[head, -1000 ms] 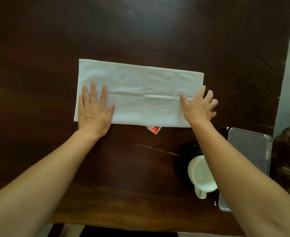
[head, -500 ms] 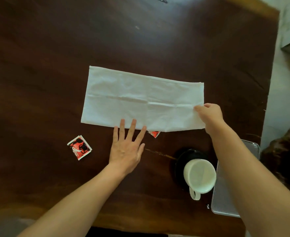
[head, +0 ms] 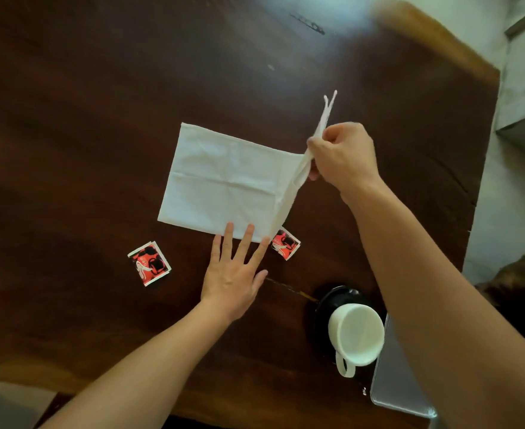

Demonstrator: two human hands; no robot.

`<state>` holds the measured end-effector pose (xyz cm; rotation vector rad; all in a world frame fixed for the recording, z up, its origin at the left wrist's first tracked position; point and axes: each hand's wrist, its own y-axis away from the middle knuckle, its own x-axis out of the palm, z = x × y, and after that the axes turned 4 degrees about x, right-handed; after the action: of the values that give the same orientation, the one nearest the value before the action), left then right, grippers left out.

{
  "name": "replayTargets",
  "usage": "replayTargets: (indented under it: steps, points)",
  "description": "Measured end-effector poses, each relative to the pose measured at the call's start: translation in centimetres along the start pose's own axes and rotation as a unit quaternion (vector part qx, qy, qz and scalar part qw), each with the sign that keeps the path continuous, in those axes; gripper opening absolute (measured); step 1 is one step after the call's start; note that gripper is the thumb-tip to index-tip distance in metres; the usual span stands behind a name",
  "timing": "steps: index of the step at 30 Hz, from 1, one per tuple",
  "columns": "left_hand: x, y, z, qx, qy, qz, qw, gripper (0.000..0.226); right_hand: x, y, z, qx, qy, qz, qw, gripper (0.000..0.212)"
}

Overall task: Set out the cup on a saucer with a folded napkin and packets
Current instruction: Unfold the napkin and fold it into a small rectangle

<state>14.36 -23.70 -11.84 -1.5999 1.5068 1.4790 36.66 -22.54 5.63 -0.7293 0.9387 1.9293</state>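
A white cloth napkin (head: 224, 181) lies on the dark wooden table (head: 100, 119). My right hand (head: 341, 156) pinches its right end and holds it lifted upright above the flat half. My left hand (head: 235, 274) lies flat with fingers spread, fingertips pressing the napkin's near edge at the fold line. One red packet (head: 149, 263) rests left of my left hand. A second red packet (head: 286, 244) peeks out by the napkin's near right corner. A white cup (head: 355, 334) sits on a black saucer (head: 332, 297) near the table's front right.
A metal tray (head: 394, 382) lies at the table's front right edge, partly under my right arm. The table's right edge (head: 484, 150) drops to a pale floor. A dark object sits off the table at far right.
My right hand has raised the napkin's right end off the table and swung it leftward. My left hand stayed at the near edge. The camera view shifted, showing both packets.
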Motion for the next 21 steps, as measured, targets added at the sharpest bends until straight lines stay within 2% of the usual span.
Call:
replayTargets:
  steps: [3, 5, 13, 16, 19, 21]
  points:
    - [0.0, 0.2, 0.1, 0.0, 0.01, -0.004, 1.0, 0.068, 4.1, 0.2, 4.0, -0.071, 0.061, 0.029, 0.995, 0.029]
    - [0.0, 0.1, 0.2, -0.002, 0.024, -0.009, 1.0, 0.067, 7.1, 0.4, 6.1, -0.097, 0.085, 0.055, 0.99, 0.024]
    - [0.7, 0.2, 0.9, 0.02, 0.071, -0.01, 0.997, 0.064, 16.9, 1.8, 8.0, -0.14, 0.194, 0.136, 0.961, 0.014]
    - [0.3, 0.3, 0.8, 0.036, 0.055, 0.022, 0.998, 0.069, 19.0, 2.7, 7.7, -0.156, 0.241, 0.156, 0.945, 0.022]
    - [0.3, 0.2, 1.0, 0.041, 0.047, 0.031, 0.998, 0.074, 20.4, 2.7, 7.3, -0.151, 0.262, 0.161, 0.94, 0.019]
    - [0.5, 0.2, 1.1, 0.048, 0.049, 0.042, 0.997, 0.076, 21.5, 2.5, 6.8, -0.139, 0.234, 0.162, 0.948, 0.019]
